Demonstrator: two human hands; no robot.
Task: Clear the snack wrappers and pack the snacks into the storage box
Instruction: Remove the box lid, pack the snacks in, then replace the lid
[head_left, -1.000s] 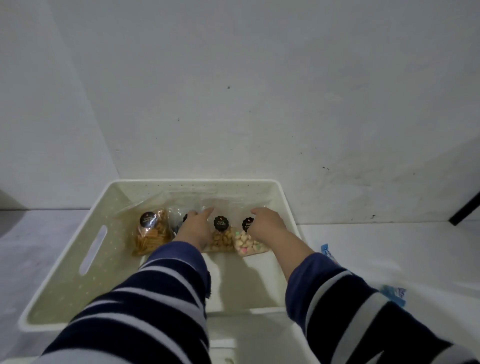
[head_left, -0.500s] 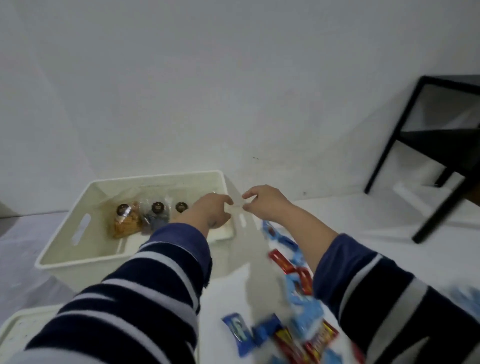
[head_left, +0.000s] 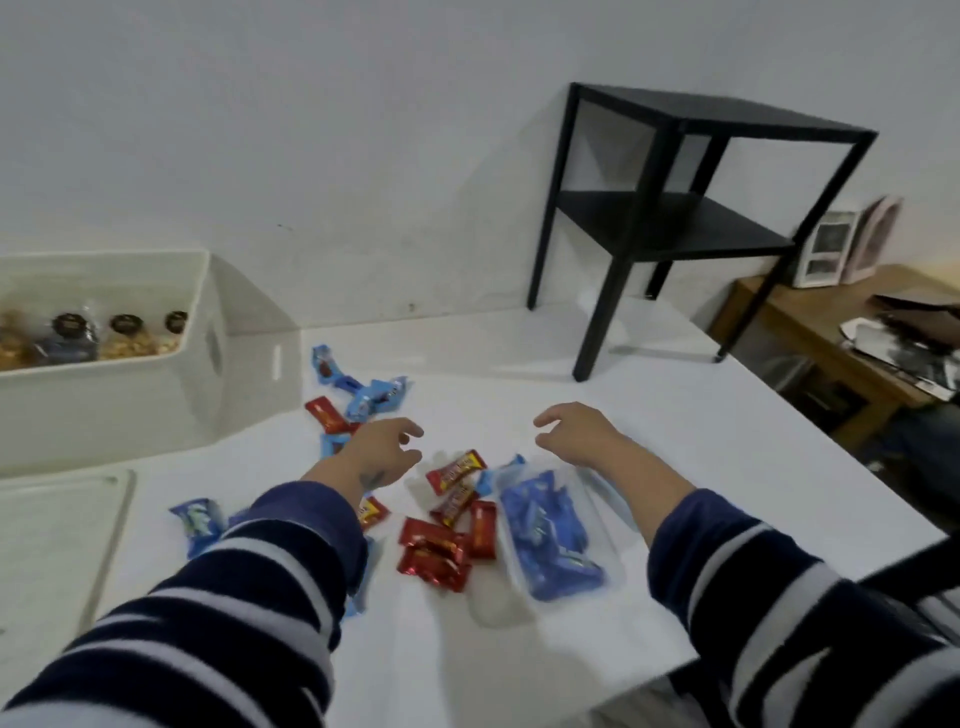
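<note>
A storage box already holds 4 snack bags, while both hands' grips, left hand and right hand, hover open and empty over loose candies on the counter.

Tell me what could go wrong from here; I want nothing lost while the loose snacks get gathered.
The clear bag of blue snacks lies near the table's front edge, so a sweep by the right hand might push it off. The left sleeve covers some wrappers, such as the blue packet beside it; these could be dragged or missed.
</note>
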